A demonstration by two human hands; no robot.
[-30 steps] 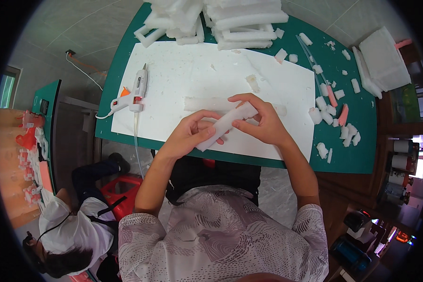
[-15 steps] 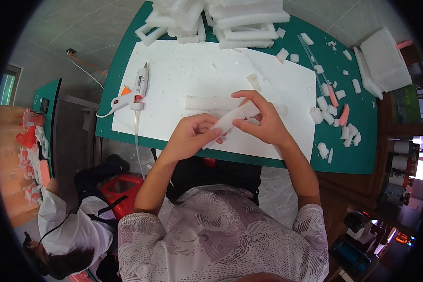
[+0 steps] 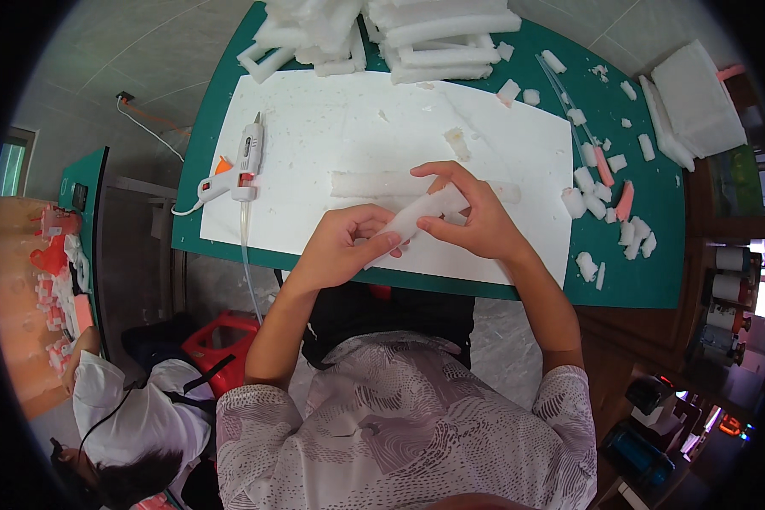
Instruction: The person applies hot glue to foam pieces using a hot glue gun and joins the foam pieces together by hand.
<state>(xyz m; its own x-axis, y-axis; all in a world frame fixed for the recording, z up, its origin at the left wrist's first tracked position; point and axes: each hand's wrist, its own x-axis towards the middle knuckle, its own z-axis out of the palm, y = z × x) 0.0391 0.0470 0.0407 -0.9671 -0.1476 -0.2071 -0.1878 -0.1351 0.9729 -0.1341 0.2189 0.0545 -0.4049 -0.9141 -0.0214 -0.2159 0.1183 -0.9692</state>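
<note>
Green table (image 3: pixel 637 285) bore a white sheet (image 3: pixel 314 127), foam strip (image 3: pixel 423 211) held above its six-o'clock edge, left hand (image 3: pixel 342 245) pinching the seven-o'clock end, right hand (image 3: pixel 484 228) curled loosely around the one-o'clock end; step judged handling or checking, next move needing light grips, with open room toward eleven.

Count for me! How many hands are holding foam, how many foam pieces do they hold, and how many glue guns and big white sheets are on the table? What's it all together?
Hands: 2 (left hand, right hand)
Held foam piece: 1
Glue gun: 1
White sheet: 1
Total: 5
</note>
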